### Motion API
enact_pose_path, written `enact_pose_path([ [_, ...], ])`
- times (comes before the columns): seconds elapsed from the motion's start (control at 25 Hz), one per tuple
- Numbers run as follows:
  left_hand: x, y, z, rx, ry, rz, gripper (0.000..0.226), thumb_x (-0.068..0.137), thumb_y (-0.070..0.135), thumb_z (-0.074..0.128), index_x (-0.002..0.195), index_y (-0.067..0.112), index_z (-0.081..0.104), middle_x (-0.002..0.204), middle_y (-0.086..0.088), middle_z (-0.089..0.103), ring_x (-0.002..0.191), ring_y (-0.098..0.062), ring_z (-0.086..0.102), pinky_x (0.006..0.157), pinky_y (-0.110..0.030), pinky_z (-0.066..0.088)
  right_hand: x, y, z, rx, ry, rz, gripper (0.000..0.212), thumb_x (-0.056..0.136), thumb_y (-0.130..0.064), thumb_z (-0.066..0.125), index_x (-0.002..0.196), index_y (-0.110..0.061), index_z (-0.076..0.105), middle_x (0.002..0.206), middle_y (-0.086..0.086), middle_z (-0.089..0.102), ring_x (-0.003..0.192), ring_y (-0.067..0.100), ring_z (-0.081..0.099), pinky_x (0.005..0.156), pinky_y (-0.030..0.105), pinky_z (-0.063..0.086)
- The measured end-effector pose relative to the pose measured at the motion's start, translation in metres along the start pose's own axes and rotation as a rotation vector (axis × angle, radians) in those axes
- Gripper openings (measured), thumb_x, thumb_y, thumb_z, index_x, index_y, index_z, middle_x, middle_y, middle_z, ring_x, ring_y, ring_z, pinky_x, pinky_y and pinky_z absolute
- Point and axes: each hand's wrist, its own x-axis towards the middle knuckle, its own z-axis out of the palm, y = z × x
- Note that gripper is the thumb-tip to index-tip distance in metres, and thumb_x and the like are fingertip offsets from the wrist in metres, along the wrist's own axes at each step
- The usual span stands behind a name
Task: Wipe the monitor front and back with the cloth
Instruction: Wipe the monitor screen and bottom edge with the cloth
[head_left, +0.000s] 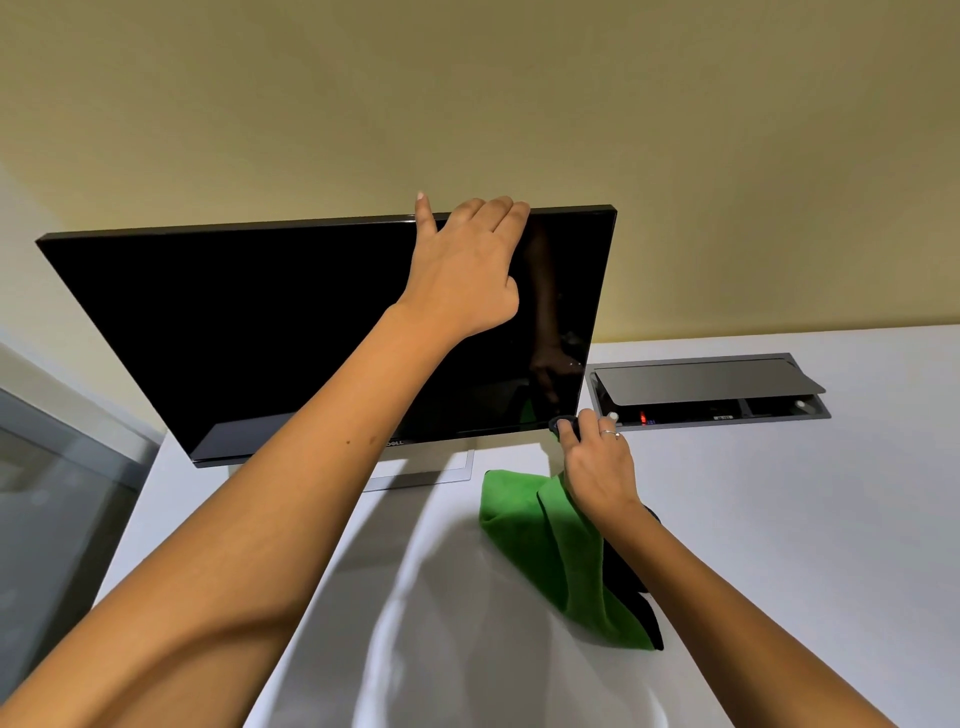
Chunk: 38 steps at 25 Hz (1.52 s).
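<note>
Two hands are working on the monitor (291, 332), which is standing on the white desk (779, 519) with its dark screen facing the camera. Left hand (462, 270) is grasping the top edge, fingers hooking over it. Right hand (597, 462) is gripping the green cloth (540, 530) and pressing it at the lower right corner, the rest hanging toward the desk.

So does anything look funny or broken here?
Nothing broken. The black flat monitor leans back, held at its top edge by the left hand. The grey desk cable hatch lid stands propped open.
</note>
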Motion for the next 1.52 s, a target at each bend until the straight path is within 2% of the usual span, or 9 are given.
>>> enact_pose_path([
  [0.2,-0.001,0.0,0.0,0.01,-0.009,-0.001,0.069,0.081,0.017,0.047,0.147,0.016,0.026,0.15,0.0,0.031,0.136,-0.02,0.029,0.109,-0.067,0.007,0.004,0.008,-0.001,-0.013,0.045,-0.032,0.042,0.045,0.003,0.077,0.085,-0.006,0.068,0.076,0.013,0.054,0.063,0.031,0.054,0.048,0.032,0.045],
  [0.44,0.0,0.0,-0.003,-0.013,-0.013,-0.011,0.067,0.082,0.017,0.046,0.146,0.016,0.027,0.15,0.0,0.032,0.137,-0.022,0.03,0.109,-0.067,0.008,-0.003,0.013,0.006,0.046,0.014,0.074,0.041,0.045,0.001,0.078,0.085,-0.004,0.07,0.08,0.015,0.055,0.071,0.037,0.059,0.052,0.032,0.049],
  [0.76,0.001,0.001,-0.001,-0.003,-0.014,-0.008,0.068,0.081,0.017,0.046,0.146,0.016,0.026,0.151,0.0,0.031,0.137,-0.022,0.029,0.109,-0.066,0.008,-0.003,0.009,0.004,0.038,0.012,-0.022,0.055,0.051,0.0,0.08,0.104,-0.004,0.069,0.086,0.016,0.058,0.073,0.036,0.058,0.057,0.036,0.051],
  [0.84,0.0,0.0,-0.001,0.0,-0.013,-0.004,0.069,0.081,0.017,0.046,0.147,0.016,0.026,0.151,-0.001,0.031,0.137,-0.022,0.029,0.109,-0.067,0.008,-0.002,0.004,-0.003,-0.01,-0.052,-0.014,0.057,0.065,-0.003,0.074,0.12,-0.001,0.06,0.101,0.018,0.057,0.091,0.042,0.058,0.069,0.038,0.052],
  [0.92,0.0,0.0,0.0,0.003,-0.007,0.0,0.069,0.08,0.016,0.046,0.146,0.016,0.027,0.15,-0.001,0.032,0.137,-0.022,0.029,0.108,-0.067,0.007,-0.004,0.003,0.001,-0.02,-0.129,-0.01,0.051,0.086,-0.003,0.052,0.136,-0.001,0.041,0.12,0.017,0.049,0.116,0.042,0.046,0.086,0.036,0.046],
  [0.96,0.0,0.0,0.0,0.004,-0.004,0.001,0.069,0.08,0.016,0.046,0.146,0.016,0.027,0.15,-0.001,0.032,0.136,-0.022,0.029,0.108,-0.067,0.007,-0.005,0.003,0.001,-0.015,-0.122,0.005,0.048,0.088,-0.004,0.049,0.135,-0.002,0.041,0.12,0.016,0.048,0.117,0.04,0.046,0.086,0.034,0.046],
  [1.08,0.0,0.0,0.001,0.008,-0.001,0.002,0.069,0.08,0.017,0.046,0.146,0.016,0.027,0.15,0.0,0.032,0.136,-0.022,0.03,0.108,-0.066,0.007,-0.001,0.0,-0.003,-0.058,-0.113,0.022,0.042,0.058,-0.006,0.077,0.098,-0.007,0.067,0.088,0.011,0.058,0.084,0.034,0.062,0.06,0.032,0.051],
  [1.16,0.0,0.0,0.002,0.008,0.002,0.0,0.069,0.08,0.017,0.046,0.146,0.016,0.027,0.15,0.0,0.032,0.136,-0.021,0.03,0.109,-0.066,0.007,0.002,0.002,-0.001,-0.046,-0.094,0.024,0.045,0.043,-0.002,0.082,0.086,-0.006,0.068,0.077,0.013,0.058,0.072,0.035,0.062,0.051,0.032,0.049],
  [1.52,0.0,0.0,0.004,0.011,0.016,-0.005,0.069,0.08,0.017,0.046,0.146,0.016,0.027,0.15,-0.001,0.033,0.136,-0.021,0.03,0.108,-0.067,0.006,-0.009,0.003,0.002,0.163,-0.082,0.105,0.051,0.06,0.002,0.077,0.11,-0.001,0.064,0.095,0.018,0.057,0.089,0.04,0.057,0.065,0.041,0.052],
])
